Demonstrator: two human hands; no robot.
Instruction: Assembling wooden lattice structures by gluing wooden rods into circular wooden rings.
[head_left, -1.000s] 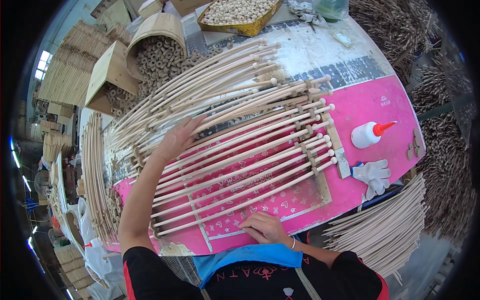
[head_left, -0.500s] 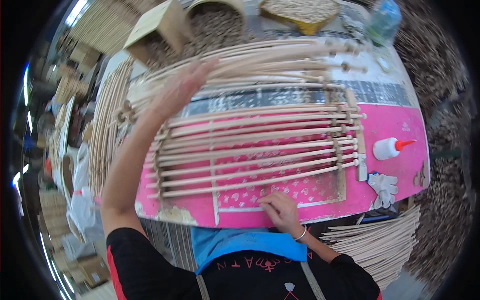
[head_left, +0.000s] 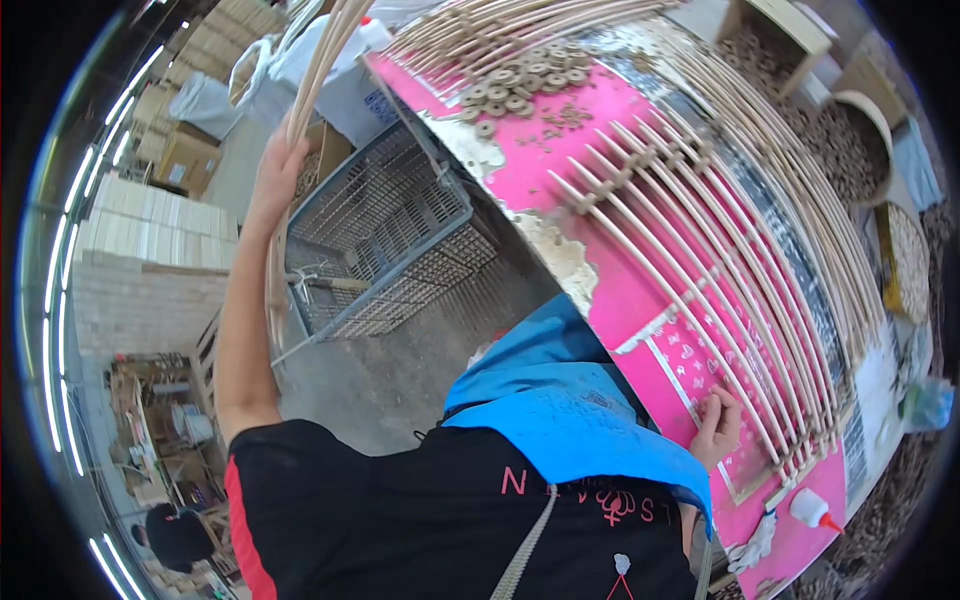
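My left hand [head_left: 281, 165] is raised at the left, closed around a few thin wooden rods [head_left: 325, 65] that stand nearly upright beside a grey plastic crate [head_left: 370, 285]. My right hand [head_left: 716, 425] rests at the near edge of the pink table [head_left: 640, 285], fingers curled in and nothing visible between them. Just beyond it lies a row of pale wooden rods [head_left: 690, 300], lined up side by side with small wooden pieces [head_left: 655, 155] across them near their ends.
Round wooden discs [head_left: 520, 85] are heaped on the table's far left. More rods [head_left: 800, 170] lie along its back, near a round tub [head_left: 865, 150] of wooden pieces. A white glue bottle [head_left: 812, 508] and a glove [head_left: 755, 545] lie at the right. Cartons [head_left: 185, 160] stand far left.
The view has turned left, bringing the crate into sight. My left hand has swung from above the rods on the table out to the left, now gripping a few rods. My right hand stays by the edge.
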